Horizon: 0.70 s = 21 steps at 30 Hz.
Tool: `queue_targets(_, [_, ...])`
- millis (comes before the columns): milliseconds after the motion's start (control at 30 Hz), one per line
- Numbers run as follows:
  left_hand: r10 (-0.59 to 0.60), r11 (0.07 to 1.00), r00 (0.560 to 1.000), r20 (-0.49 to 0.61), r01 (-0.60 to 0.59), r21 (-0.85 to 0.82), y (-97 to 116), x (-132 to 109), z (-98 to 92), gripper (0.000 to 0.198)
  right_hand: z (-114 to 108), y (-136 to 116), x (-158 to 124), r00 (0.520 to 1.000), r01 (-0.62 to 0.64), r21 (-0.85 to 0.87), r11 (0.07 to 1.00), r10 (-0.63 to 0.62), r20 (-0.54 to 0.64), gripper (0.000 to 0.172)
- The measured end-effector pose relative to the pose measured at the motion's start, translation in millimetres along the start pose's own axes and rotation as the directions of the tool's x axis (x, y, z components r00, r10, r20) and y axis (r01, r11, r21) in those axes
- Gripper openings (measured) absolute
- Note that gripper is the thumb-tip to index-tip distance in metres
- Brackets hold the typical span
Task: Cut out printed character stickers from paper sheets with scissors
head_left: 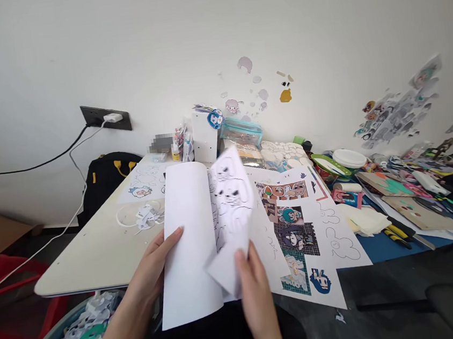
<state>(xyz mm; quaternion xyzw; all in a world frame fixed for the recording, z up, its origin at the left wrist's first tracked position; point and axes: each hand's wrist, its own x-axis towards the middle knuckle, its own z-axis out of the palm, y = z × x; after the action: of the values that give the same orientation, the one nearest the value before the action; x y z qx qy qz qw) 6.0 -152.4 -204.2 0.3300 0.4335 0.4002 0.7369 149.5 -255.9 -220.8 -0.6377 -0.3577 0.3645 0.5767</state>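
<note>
A stack of white printed sheets [188, 233] lies open like a book at the table's near edge. My left hand [151, 266] rests on the blank back of the turned sheets, fingers pressed against the paper's left edge. My right hand [257, 290] pinches the lower corner of a sheet with cartoon line drawings [232, 201], lifted and blurred in mid-turn. Under it lies a page of coloured cartoon stickers [294, 238].
A cream table [93, 253] carries paper cut-outs [144, 216], a white box [204, 136] and a clear pouch [241, 130]. To the right sit plates [349, 157], cardboard and craft clutter on a blue mat [384, 244]. A bin of scraps [78, 336] stands at lower left, a black bag [106, 179] behind.
</note>
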Motion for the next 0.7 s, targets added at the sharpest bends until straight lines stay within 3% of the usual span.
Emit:
queue_targets(100, [-0.003, 1.0, 1.0, -0.022, 0.003, -0.002, 1, -1, 1.0, 0.05, -29, 6, 5, 0.996, -0.052, 0.165, 0.985, 0.064, -0.068, 0.062])
queue_targets(233, [0.002, 1.0, 1.0, -0.024, -0.002, -0.022, 2, -2, 1.6, 0.053, -44, 8, 3, 0.996, -0.031, 0.224, 0.974, 0.049, -0.077, 0.068])
queue_targets(367, [0.003, 0.999, 1.0, -0.005, -0.003, -0.036, 2, -4, 1.7, 0.057, -44, 16, 1, 0.983, -0.072, 0.132, 0.989, 0.093, -0.161, 0.072])
queue_targets(533, [0.008, 0.999, 1.0, -0.001, -0.008, -0.041, 0, -3, -0.6, 0.058, -46, 32, 1, 0.95, -0.055, 0.004, 0.998, 0.054, -0.308, 0.06])
queue_targets(600, [0.009, 0.999, 1.0, -0.003, -0.01, -0.037, -1, -2, -1.5, 0.058, -49, 33, 1, 0.949, -0.056, -0.018, 0.998, 0.048, -0.31, 0.059])
queue_targets(700, [0.009, 0.999, 1.0, 0.011, -0.008, -0.045, -1, -2, -1.9, 0.058, -57, 25, 0, 0.971, -0.122, -0.058, 0.991, 0.107, -0.213, 0.06])
